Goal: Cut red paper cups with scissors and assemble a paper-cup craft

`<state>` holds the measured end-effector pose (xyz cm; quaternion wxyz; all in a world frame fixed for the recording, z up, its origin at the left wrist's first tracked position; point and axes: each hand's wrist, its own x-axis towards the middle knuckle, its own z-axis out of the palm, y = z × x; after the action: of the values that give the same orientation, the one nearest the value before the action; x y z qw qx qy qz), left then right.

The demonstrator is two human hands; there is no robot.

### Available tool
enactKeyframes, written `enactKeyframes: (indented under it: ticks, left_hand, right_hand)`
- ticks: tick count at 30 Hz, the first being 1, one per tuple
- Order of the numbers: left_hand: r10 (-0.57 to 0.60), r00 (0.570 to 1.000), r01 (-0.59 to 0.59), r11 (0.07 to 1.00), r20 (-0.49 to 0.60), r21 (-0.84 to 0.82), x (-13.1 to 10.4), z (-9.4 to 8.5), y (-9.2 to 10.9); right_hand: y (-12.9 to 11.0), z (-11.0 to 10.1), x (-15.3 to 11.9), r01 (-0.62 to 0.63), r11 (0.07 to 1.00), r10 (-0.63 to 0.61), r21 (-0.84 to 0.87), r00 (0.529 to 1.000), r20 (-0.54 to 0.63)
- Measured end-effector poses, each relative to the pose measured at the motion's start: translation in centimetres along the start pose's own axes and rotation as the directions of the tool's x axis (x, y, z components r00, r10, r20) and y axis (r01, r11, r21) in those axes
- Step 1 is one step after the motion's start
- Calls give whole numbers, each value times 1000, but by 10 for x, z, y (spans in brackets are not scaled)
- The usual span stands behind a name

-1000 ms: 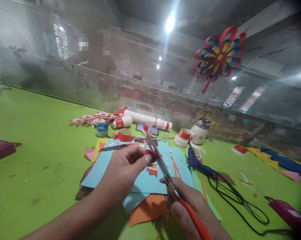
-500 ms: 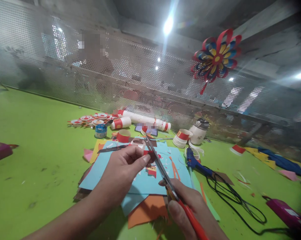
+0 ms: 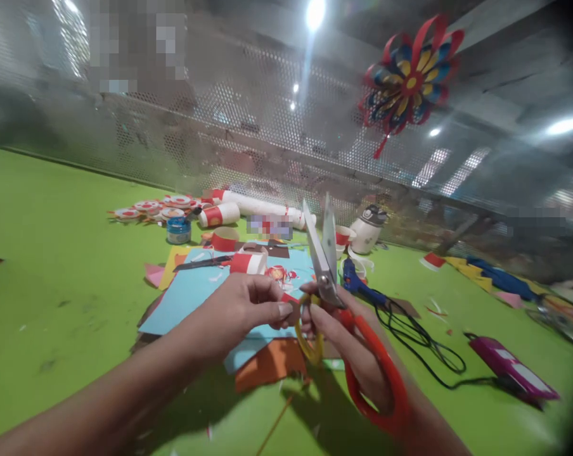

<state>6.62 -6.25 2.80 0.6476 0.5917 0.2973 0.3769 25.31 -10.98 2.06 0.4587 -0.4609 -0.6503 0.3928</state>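
Note:
My left hand (image 3: 234,313) pinches a small red paper piece (image 3: 290,299) with a brownish side between thumb and fingertips. In my right hand (image 3: 360,351) are scissors (image 3: 325,275) with red and yellow handles. Their blades point upward, a little apart, and the paper piece lies to the left of them. My right fingertips are close beside the piece; whether they touch it I cannot tell. Below both hands lie light blue paper sheets (image 3: 172,307) and an orange sheet (image 3: 267,370). A red-and-white cut cup ring (image 3: 248,263) stands just beyond my left hand.
A blue glue gun (image 3: 360,285) with a black cord lies on the right, near a purple stapler-like tool (image 3: 509,367). Behind are a blue jar (image 3: 179,230), paper cups (image 3: 220,215), a white lidded bottle (image 3: 368,229) and a mesh partition (image 3: 267,120). A paper flower (image 3: 410,82) hangs above.
The scissors have swung from across the paper piece to upright, their blades now spread. My right hand has risen closer to my left, which still pinches the piece. The camera view has shifted.

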Motion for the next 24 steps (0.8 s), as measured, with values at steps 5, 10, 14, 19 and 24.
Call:
enactKeyframes:
  ticks: [5, 10, 14, 19, 24]
  left_hand:
    - [-119, 983, 110, 992, 143, 67, 1, 1, -5]
    - [-157, 973, 150, 987, 168, 56, 3, -1, -9]
    - [-165, 973, 179, 981, 162, -75, 3, 2, -12]
    - [-152, 976, 188, 950, 156, -250, 0, 12, -16]
    - [-97, 994, 106, 972, 52, -212, -2, 20, -20]
  right_hand:
    - [2, -1, -2, -40, 993, 19, 109, 982, 188]
    - [4, 0, -2, -22, 996, 7, 85, 985, 173]
    - [2, 4, -2, 54, 997, -58, 48, 995, 80]
    - [2, 11, -5, 144, 989, -145, -14, 981, -128]
    - [6, 16, -6, 206, 970, -233, -127, 938, -255]
